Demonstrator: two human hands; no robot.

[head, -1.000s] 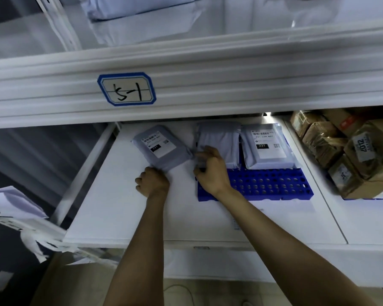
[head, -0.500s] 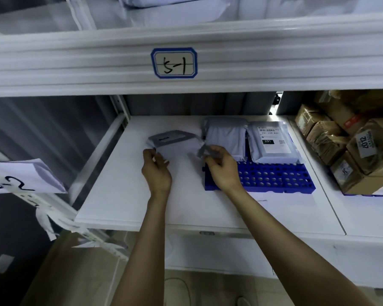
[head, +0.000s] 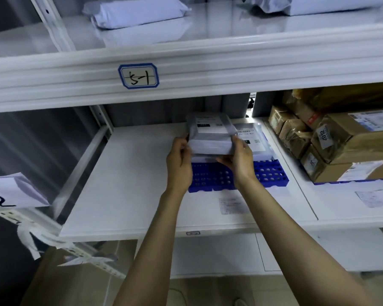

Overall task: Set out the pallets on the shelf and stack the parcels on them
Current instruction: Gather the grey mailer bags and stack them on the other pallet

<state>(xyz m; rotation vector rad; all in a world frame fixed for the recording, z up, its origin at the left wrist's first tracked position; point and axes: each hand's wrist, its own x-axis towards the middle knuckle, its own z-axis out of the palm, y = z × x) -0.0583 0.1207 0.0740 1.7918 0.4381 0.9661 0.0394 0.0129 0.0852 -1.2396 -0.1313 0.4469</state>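
A blue perforated pallet lies on the white shelf. Over its left half a grey parcel with a white label sits on top of another grey parcel. My left hand grips the left side of this pair and my right hand grips the right side. A third grey parcel with a label lies on the pallet's right half, partly hidden behind the held ones.
Brown cardboard boxes fill the shelf bay on the right, on another blue pallet. The upper shelf carries white wrapped parcels and a tag reading 5-1. A paper label lies on the shelf near the front edge.
The labelled parcel that lay left of the pallet has been lifted and carried right. It now rests on the left parcel on the pallet, with both hands at the stack's sides.
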